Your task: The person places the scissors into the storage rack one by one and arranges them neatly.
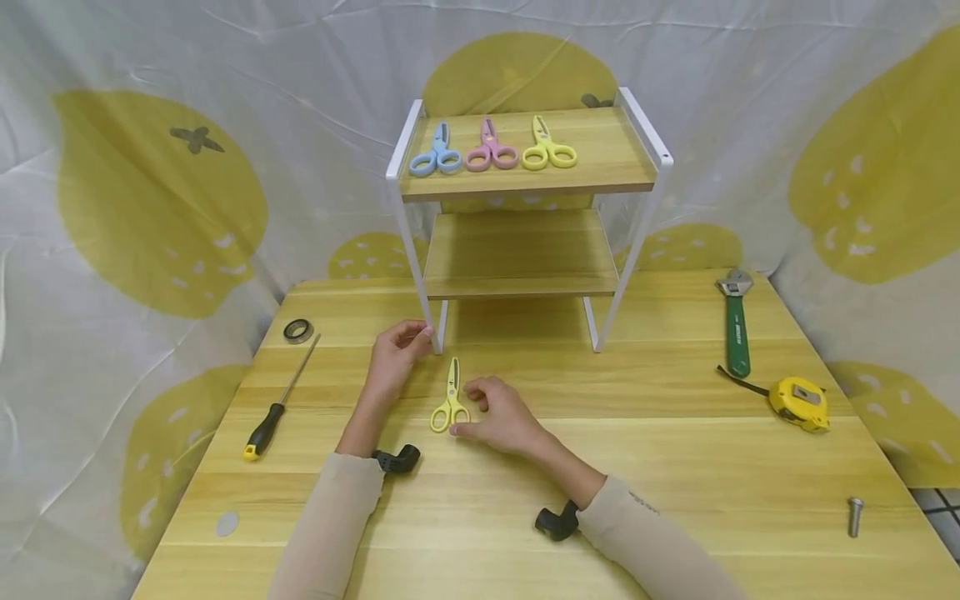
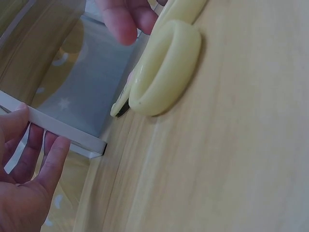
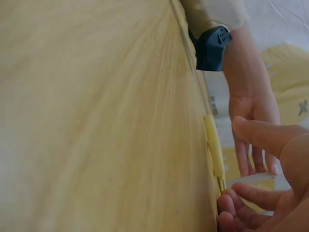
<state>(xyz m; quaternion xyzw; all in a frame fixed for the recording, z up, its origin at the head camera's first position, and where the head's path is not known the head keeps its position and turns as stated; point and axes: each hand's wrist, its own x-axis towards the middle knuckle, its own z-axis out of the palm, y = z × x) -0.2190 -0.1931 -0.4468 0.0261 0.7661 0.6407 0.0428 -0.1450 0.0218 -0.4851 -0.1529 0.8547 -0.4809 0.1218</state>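
My left hand [image 1: 393, 358] pinches the lower part of a white leg [image 2: 63, 129] of the shelf rack, thumb on one side and fingers on the other in the left wrist view. Yellow scissors [image 1: 452, 398] lie flat on the table just in front of the rack, blades pointing away from me. Beside them on the right is my right hand [image 1: 504, 417], its thumb and fingers spread apart. The thumb tip overlaps the right handle ring; whether it presses on it I cannot tell. On the rack's top board lie blue scissors [image 1: 437, 152], pink scissors [image 1: 491, 148] and other yellow scissors [image 1: 547, 148].
A screwdriver [image 1: 268, 425], a black ring [image 1: 297, 331] and a grey disc [image 1: 227, 523] lie to the left. On the right are a green-handled adjustable wrench [image 1: 737, 333], a yellow tape measure [image 1: 801, 404] and a bolt [image 1: 855, 517]. A lemon-print curtain [image 1: 337, 100] hangs behind.
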